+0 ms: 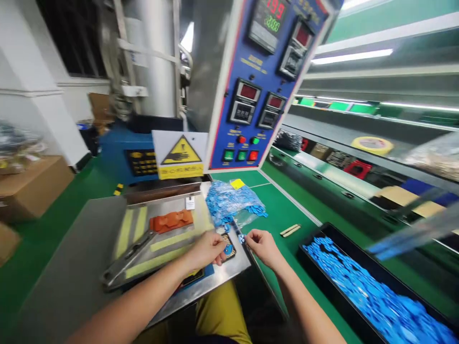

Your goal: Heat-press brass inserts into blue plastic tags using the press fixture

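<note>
My left hand is closed, thumb and fingertips together, over a small dark-edged plate on the metal ledge. A blue piece shows on that plate beside my fingertips; whatever the fingers pinch is hidden. Just to the right, my right hand pinches a small blue-and-silver piece at the ledge's edge. Behind both hands lies a clear plastic bag with many blue pieces, some spilling out towards the plate.
A black tray full of blue pieces stands on the green bench at right, near two thin strips. Leftward are an orange part and a metal bar. A hand-hazard sign and blue control panel rise behind.
</note>
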`<action>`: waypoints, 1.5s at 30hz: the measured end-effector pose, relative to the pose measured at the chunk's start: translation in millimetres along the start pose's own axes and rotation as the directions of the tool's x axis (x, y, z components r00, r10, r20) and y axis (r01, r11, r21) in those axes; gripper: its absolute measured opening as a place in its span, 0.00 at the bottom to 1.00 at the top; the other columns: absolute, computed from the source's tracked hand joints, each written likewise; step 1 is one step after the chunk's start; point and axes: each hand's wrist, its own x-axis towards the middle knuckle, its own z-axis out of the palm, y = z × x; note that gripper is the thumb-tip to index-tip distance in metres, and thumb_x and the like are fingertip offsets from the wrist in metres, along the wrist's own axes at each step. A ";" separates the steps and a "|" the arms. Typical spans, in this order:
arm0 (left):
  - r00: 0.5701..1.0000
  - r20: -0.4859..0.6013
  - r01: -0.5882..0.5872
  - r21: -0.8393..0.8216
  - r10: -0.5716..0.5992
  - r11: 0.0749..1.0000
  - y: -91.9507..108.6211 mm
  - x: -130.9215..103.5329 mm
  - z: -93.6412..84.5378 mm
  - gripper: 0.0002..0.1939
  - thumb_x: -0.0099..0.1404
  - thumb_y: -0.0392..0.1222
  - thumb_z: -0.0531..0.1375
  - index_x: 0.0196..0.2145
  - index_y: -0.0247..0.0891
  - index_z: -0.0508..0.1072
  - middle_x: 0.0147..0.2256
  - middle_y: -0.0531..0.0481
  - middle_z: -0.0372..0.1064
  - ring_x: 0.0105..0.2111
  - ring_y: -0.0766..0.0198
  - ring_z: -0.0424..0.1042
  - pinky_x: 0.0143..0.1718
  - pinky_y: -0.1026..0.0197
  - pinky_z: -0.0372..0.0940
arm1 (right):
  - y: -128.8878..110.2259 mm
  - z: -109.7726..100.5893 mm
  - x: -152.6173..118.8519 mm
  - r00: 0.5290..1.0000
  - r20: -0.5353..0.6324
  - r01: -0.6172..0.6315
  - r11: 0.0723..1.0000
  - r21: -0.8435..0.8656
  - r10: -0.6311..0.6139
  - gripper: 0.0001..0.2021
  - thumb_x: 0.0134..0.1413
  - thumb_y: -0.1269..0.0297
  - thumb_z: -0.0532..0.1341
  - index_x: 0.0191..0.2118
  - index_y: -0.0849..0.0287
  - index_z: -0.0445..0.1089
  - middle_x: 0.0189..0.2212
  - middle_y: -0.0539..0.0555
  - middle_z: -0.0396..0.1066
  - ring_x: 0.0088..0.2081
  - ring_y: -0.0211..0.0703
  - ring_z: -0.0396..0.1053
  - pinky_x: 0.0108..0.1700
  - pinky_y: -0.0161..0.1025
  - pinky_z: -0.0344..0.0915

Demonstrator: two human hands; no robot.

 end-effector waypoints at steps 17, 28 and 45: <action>0.902 0.329 -0.428 0.606 0.278 0.671 78.3 140.7 254.7 0.05 0.57 0.33 0.59 0.27 0.31 0.76 0.33 0.33 0.75 0.41 0.44 0.73 0.43 0.49 0.64 | 141.8 -197.1 -109.2 0.846 -0.469 -0.510 0.644 -0.569 0.256 0.14 0.53 0.60 0.55 0.19 0.55 0.68 0.19 0.53 0.71 0.24 0.44 0.67 0.27 0.37 0.53; 0.825 0.149 -0.530 0.541 0.545 0.653 16.1 122.4 218.6 0.13 0.65 0.36 0.51 0.43 0.40 0.72 0.41 0.45 0.71 0.42 0.60 0.70 0.45 0.60 0.63 | 88.4 -123.9 -89.0 0.851 -0.516 0.038 0.991 -0.131 -0.101 0.09 0.54 0.57 0.59 0.35 0.53 0.74 0.31 0.55 0.75 0.30 0.46 0.70 0.35 0.40 0.64; 0.858 -0.497 0.274 0.656 0.129 0.704 -32.3 145.1 64.4 0.14 0.59 0.23 0.48 0.33 0.32 0.71 0.40 0.37 0.65 0.39 0.53 0.68 0.37 0.57 0.59 | 140.1 -23.1 85.8 0.895 -0.444 -0.184 0.861 -0.474 -0.053 0.15 0.56 0.68 0.52 0.45 0.59 0.73 0.48 0.63 0.68 0.50 0.57 0.61 0.45 0.49 0.56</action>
